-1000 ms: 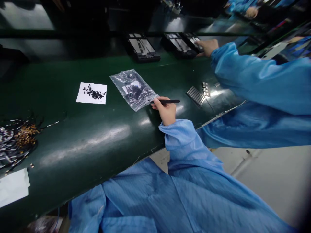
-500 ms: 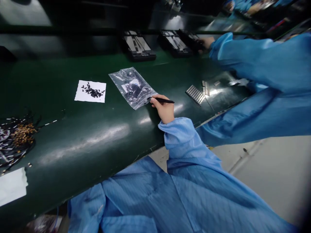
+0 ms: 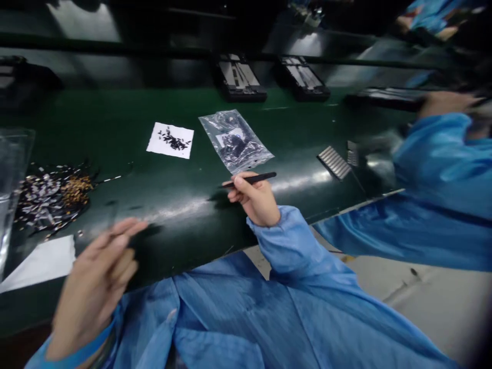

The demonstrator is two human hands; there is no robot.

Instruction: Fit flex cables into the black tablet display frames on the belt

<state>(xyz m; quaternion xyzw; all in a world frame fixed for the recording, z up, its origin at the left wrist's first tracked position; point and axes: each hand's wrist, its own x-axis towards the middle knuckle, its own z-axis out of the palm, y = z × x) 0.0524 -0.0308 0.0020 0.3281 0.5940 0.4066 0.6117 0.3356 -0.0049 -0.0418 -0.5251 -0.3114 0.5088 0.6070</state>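
My right hand [image 3: 257,199] grips a pair of slim black tweezers [image 3: 265,177] like a pen, the thin tip pointing left over the green table. Just beyond it lies a clear plastic bag [image 3: 251,154] with small dark parts and a white label inside. My left hand [image 3: 102,271] is blurred, raised over the front edge at left. Its first fingers are stretched forward, the others are curled, and no object shows in it. Beyond and left of that hand are a pile of small black cables [image 3: 49,197] with gold and white ends and a white paper sheet [image 3: 49,261].
White paper [image 3: 151,146] carries small black pieces [image 3: 177,142]. Black devices [image 3: 246,95] stand along the back. Metal strips [image 3: 333,163] lie at right, near a co-worker's sleeve [image 3: 434,148]; that person's hand [image 3: 442,102] is at another device. Clear plastic [image 3: 11,174] lies far left.
My left hand has come into view at lower left. My right hand has drawn back from the bag with the tweezers. The co-worker's hand and a device moved right. The view has turned left.
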